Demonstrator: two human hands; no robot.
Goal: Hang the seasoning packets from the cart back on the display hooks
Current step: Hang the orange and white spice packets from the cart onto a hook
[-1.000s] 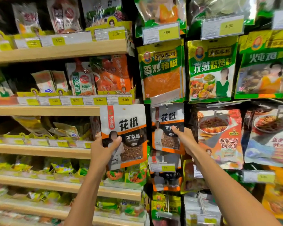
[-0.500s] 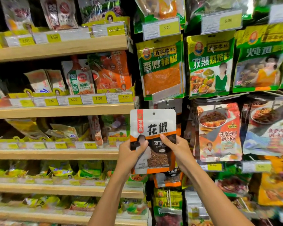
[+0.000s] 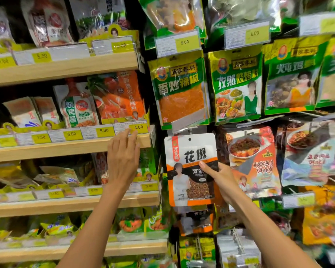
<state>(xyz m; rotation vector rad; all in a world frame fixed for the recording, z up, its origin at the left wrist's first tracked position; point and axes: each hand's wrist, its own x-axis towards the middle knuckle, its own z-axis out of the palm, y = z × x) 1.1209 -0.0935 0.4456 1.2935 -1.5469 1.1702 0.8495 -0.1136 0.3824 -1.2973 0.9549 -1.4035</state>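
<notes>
Peppercorn packet (image 3: 190, 169) being pinched by right hand (image 3: 219, 177), left hand (image 3: 123, 157) spread empty; likely needing hole aligning with hook next.

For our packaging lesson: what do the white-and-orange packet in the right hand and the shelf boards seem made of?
White-and-orange packet: probably glossy plastic film, since it has a clear window showing the spice and a punched hang hole. Shelf boards: pale wood or a wood-look laminate with a matte finish and faint grain; which one cannot be told.
</notes>
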